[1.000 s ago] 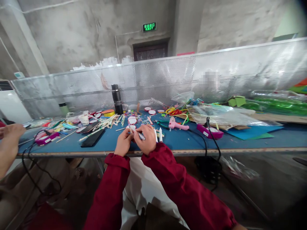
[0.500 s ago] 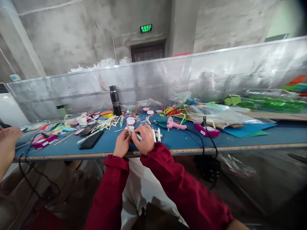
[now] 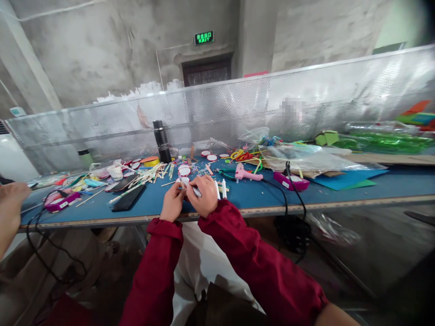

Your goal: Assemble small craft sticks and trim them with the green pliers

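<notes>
My right hand (image 3: 205,197) is closed around a white marker pen (image 3: 196,192), its back end showing beside the fingers. Close against it, my left hand (image 3: 172,203) pinches a small pale piece that looks like a bit of wooden stick (image 3: 182,184); the fingers hide most of it. Just beyond them lie white discs with red rims (image 3: 184,170). Two more white markers (image 3: 224,189) rest to the right of my right hand, partly covered by it. A pink glue gun (image 3: 249,174) and teal-handled pliers (image 3: 225,174) lie farther right.
Wooden sticks (image 3: 153,175), a black phone (image 3: 129,199) and a black flask (image 3: 162,141) are to the left. Purple devices (image 3: 291,182) with black cables sit on both sides. Another person's hand (image 3: 12,206) is at the far left. Behind runs a perforated metal screen (image 3: 217,108).
The view has shifted slightly. Both hands stay together in nearly the same place, with the pale piece and marker still held and the marker's angle slightly different.
</notes>
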Tool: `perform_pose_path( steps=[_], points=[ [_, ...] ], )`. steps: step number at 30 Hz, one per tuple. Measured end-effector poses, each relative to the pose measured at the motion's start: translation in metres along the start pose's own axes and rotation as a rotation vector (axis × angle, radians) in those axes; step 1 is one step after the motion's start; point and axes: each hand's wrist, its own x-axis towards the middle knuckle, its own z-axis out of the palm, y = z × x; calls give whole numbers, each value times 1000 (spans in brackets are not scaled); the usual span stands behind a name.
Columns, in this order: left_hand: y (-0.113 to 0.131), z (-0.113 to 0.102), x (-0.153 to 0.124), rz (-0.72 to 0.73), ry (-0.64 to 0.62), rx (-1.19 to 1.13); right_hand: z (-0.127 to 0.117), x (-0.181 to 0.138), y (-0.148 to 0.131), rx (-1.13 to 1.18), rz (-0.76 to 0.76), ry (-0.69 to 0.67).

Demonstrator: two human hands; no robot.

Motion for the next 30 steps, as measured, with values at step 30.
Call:
perform_pose_path(
  steps=[30],
  points=[
    [3,0,-1,-6,10,16,-2,1,-2,-9,15,-21]
  ],
)
